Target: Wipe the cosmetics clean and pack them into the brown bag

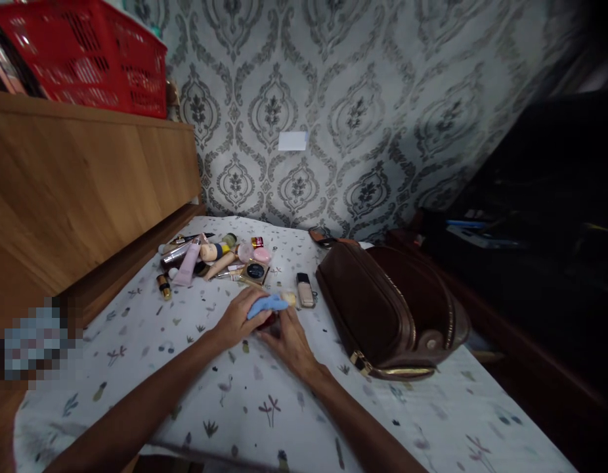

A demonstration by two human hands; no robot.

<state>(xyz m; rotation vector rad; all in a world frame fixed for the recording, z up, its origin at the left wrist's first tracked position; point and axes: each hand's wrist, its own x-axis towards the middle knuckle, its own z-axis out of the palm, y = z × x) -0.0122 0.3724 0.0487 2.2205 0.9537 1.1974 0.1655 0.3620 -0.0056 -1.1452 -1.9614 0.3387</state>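
My left hand (pixel 238 318) is closed on a blue cloth (pixel 267 305), pressing it toward my right hand. The fingers of my right hand (pixel 294 343) curl round a small dark red item (pixel 268 321), mostly hidden by the cloth and fingers, so its kind does not show. Just beyond the fingertips is a small cream-coloured object (pixel 289 299). A glass bottle of beige liquid with a black cap (pixel 304 291) lies a little further to the right. Ahead of my left hand sits a compact with a round black centre (pixel 255 270).
Cosmetics lie clustered at the back left, among them a lilac tube (pixel 188 264) and a small amber bottle (pixel 163 286). An unzipped brown toiletry bag (pixel 363 309) stands at the right. Wooden drawers (pixel 87 171) bearing a red basket (pixel 136 79) border the left side; patterned wall behind.
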